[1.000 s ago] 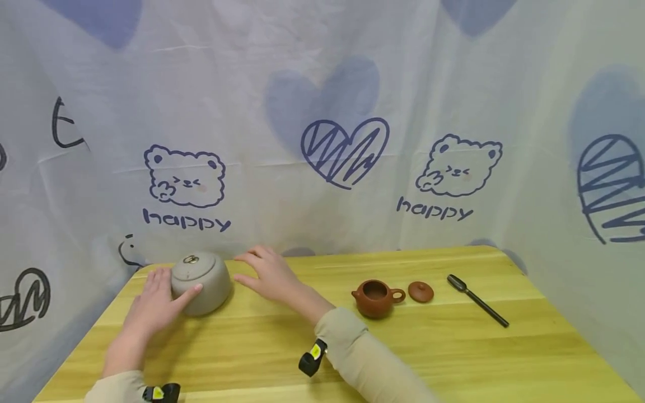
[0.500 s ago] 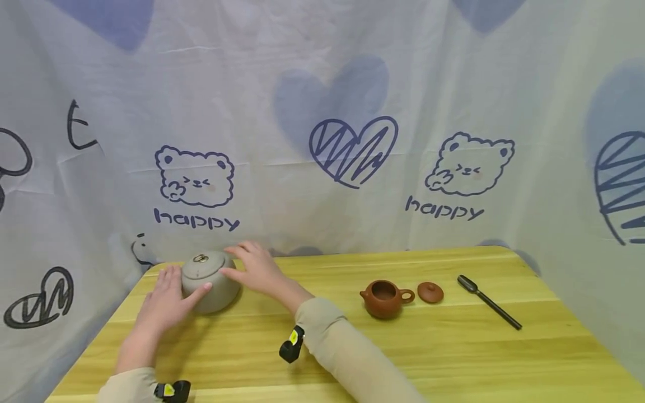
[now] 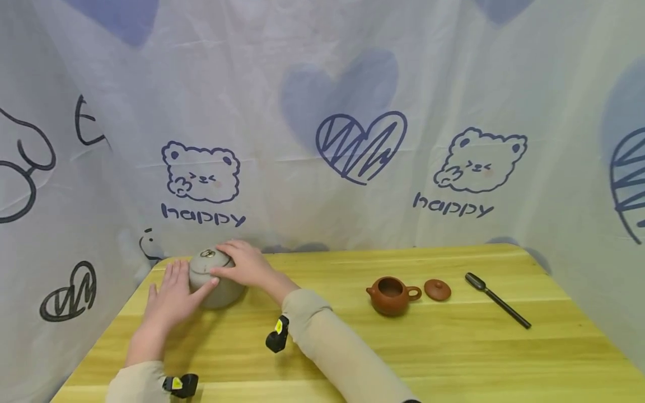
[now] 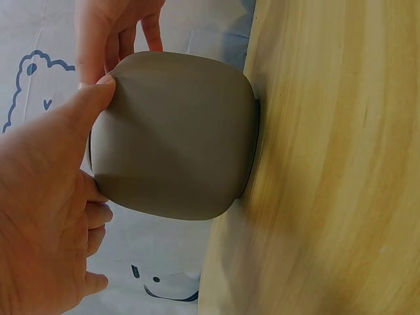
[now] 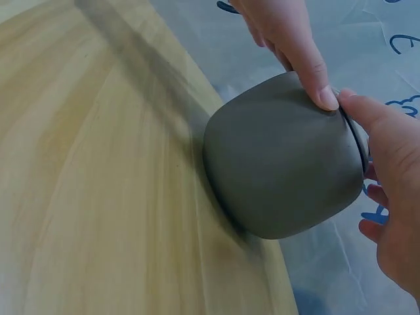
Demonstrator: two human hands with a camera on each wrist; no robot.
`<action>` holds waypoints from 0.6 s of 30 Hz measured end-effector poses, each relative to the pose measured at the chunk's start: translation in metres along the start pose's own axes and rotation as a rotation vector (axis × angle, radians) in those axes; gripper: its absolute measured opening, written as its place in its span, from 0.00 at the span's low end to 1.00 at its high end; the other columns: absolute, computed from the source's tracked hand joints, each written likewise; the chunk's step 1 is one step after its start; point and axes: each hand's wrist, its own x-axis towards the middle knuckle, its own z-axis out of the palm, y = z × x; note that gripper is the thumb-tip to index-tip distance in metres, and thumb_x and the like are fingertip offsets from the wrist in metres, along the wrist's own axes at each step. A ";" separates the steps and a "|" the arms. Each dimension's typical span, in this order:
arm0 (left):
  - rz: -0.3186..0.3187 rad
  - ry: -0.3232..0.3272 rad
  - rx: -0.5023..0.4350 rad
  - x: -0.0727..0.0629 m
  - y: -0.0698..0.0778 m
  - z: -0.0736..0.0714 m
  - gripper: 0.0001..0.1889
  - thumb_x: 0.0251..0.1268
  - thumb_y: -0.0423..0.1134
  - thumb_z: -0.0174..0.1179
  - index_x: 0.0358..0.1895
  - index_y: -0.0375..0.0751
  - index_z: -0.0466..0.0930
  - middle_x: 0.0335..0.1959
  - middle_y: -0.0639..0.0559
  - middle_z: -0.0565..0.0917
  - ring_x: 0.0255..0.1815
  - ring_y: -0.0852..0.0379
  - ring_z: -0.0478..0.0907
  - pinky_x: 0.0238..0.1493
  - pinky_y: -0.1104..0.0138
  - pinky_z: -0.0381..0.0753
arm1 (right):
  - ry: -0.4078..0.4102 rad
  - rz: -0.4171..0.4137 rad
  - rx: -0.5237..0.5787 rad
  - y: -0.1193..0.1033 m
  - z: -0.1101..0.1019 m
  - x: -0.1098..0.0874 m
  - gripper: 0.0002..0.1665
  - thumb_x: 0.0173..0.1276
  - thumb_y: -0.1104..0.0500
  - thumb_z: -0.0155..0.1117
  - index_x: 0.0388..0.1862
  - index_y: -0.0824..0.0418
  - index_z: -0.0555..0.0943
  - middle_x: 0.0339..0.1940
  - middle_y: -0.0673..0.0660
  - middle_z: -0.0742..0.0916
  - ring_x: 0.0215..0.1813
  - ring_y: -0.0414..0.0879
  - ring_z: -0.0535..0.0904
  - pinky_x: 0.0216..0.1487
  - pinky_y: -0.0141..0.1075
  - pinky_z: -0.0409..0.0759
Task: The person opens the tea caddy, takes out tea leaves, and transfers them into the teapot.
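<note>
A rounded grey jar (image 3: 228,294) stands at the table's back left, its grey lid (image 3: 206,264) topped by a small metal ring. My left hand (image 3: 173,299) holds the jar's left side, thumb across the front and fingers toward the back. From the other side my right hand (image 3: 249,268) grips the lid's edge between thumb and fingers. The right wrist view has both thumbs close together near the seam between the lid and the jar body (image 5: 282,161). In the left wrist view the jar's base rests on the table, and some fingers are hidden behind it.
Right of centre stands an open reddish-brown clay teapot (image 3: 390,305), its spout toward the left. Its small round lid (image 3: 437,290) lies beside the handle. A dark long-handled scoop (image 3: 499,300) lies farther right. A printed cloth (image 3: 282,196) hangs behind the wooden table (image 3: 453,358).
My right hand has moved left from beside the jar onto its lid and now grips the lid's edge. The left hand stays on the jar. The whole head view has shifted slightly.
</note>
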 end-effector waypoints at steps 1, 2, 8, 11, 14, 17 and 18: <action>-0.002 0.000 0.001 0.000 0.000 0.000 0.59 0.64 0.76 0.39 0.75 0.23 0.35 0.75 0.23 0.36 0.78 0.28 0.31 0.67 0.27 0.30 | 0.001 0.003 0.002 0.000 0.000 0.002 0.40 0.67 0.30 0.54 0.73 0.46 0.67 0.74 0.49 0.72 0.75 0.44 0.65 0.74 0.44 0.67; -0.003 0.000 0.003 0.000 0.001 0.000 0.59 0.64 0.76 0.39 0.75 0.23 0.35 0.75 0.23 0.37 0.78 0.28 0.32 0.67 0.27 0.31 | 0.002 0.006 0.006 -0.001 0.001 0.003 0.40 0.67 0.30 0.55 0.73 0.46 0.68 0.74 0.49 0.72 0.75 0.44 0.65 0.74 0.44 0.67; -0.003 0.000 0.007 0.001 0.000 0.000 0.59 0.64 0.76 0.39 0.75 0.23 0.35 0.76 0.23 0.37 0.78 0.28 0.33 0.68 0.27 0.32 | -0.021 0.003 0.009 -0.003 0.002 0.011 0.43 0.64 0.28 0.57 0.73 0.46 0.67 0.74 0.49 0.71 0.77 0.45 0.63 0.75 0.43 0.66; -0.004 0.001 -0.003 0.001 0.000 0.001 0.60 0.63 0.76 0.39 0.75 0.23 0.35 0.76 0.23 0.37 0.78 0.28 0.32 0.68 0.27 0.32 | -0.043 -0.007 0.002 -0.003 0.003 0.013 0.45 0.63 0.28 0.57 0.74 0.45 0.65 0.75 0.49 0.70 0.79 0.47 0.60 0.76 0.44 0.64; -0.007 -0.001 -0.011 0.001 0.000 0.001 0.60 0.63 0.76 0.39 0.75 0.23 0.34 0.76 0.23 0.36 0.78 0.28 0.31 0.68 0.28 0.33 | -0.062 -0.012 -0.006 -0.004 0.004 0.014 0.46 0.63 0.28 0.56 0.75 0.45 0.63 0.76 0.49 0.69 0.79 0.48 0.58 0.76 0.46 0.63; -0.011 -0.006 -0.012 0.001 0.000 0.001 0.60 0.63 0.76 0.39 0.75 0.23 0.33 0.76 0.23 0.36 0.78 0.27 0.32 0.68 0.27 0.33 | -0.076 -0.020 -0.031 -0.005 0.003 0.014 0.45 0.65 0.28 0.55 0.76 0.45 0.62 0.77 0.50 0.68 0.80 0.48 0.57 0.76 0.47 0.63; -0.012 -0.006 -0.013 0.001 0.000 0.001 0.60 0.63 0.76 0.39 0.75 0.23 0.33 0.76 0.23 0.36 0.78 0.27 0.32 0.68 0.27 0.33 | -0.077 -0.025 -0.043 -0.005 0.003 0.014 0.45 0.66 0.28 0.54 0.76 0.45 0.61 0.77 0.50 0.68 0.80 0.48 0.57 0.76 0.47 0.63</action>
